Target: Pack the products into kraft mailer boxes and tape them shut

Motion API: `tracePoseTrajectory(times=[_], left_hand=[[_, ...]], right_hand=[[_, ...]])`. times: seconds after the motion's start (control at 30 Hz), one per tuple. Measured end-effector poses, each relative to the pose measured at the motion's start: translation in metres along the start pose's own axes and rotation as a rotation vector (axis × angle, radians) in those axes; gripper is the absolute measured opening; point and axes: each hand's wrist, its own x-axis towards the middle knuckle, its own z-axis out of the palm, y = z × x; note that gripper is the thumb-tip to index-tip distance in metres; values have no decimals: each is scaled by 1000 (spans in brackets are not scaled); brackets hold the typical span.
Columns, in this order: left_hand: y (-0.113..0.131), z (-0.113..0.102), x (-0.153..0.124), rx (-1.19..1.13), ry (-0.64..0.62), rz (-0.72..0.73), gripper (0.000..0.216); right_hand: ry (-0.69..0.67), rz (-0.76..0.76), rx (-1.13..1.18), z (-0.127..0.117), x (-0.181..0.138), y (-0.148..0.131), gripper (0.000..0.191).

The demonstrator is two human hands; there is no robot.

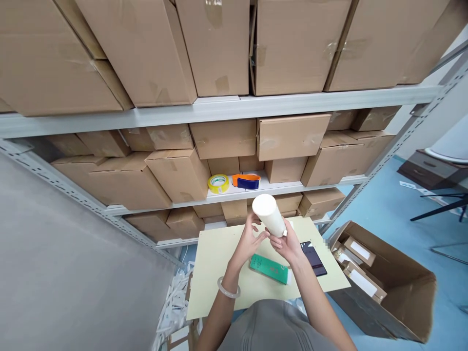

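Both my hands hold a cream-white cylindrical tube (269, 214) tilted up over a pale yellow table (215, 278). My left hand (249, 240) wraps the tube's lower left side; a clear bangle circles that wrist. My right hand (287, 242) grips the tube's lower end, fingers closed round it. Beneath my hands a green flat box (269, 268) lies on the table. A dark phone (313, 258) rests just right of it.
Grey metal shelving (226, 109) packed with cardboard boxes fills the view ahead. A yellow tape roll (218, 184) and an orange-blue tape dispenser (246, 181) sit on the middle shelf. An open carton (387, 282) with small boxes stands on the blue floor at right. White scraps (175, 302) lie left of the table.
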Motion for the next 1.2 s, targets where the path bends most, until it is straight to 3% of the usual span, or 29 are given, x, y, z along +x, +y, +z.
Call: tracePoseTrajectory(times=[0.13,0.27,0.43,0.57,0.7,0.8,0.97,1.1,1.2], left_hand=[[14,7,2,-6,-61,-102,66],[16,8,3,-97,-80,-145,77],[22,8,2,-140,67,-75,67],[28,3,2,-124,214,-43,60],[21,-10,-2,41,277,-32,65],[15,-23,-9,212,267,-20,73],[13,-35,-22,388,123,-8,78],[11,-33,-25,346,61,-24,81],[6,-27,-23,199,107,-65,75]], right_hand=[[-105,103,0,8,3,9,39],[-107,80,-83,11,6,15,38],[-41,18,-349,22,3,17,36],[78,-224,-617,34,1,0,45],[107,-468,-669,42,3,-30,50],[191,-550,-671,41,2,-51,56],[127,-376,-686,20,-2,-60,63],[188,-273,-696,-7,-7,-38,56],[214,-224,-599,-24,-15,-14,52]])
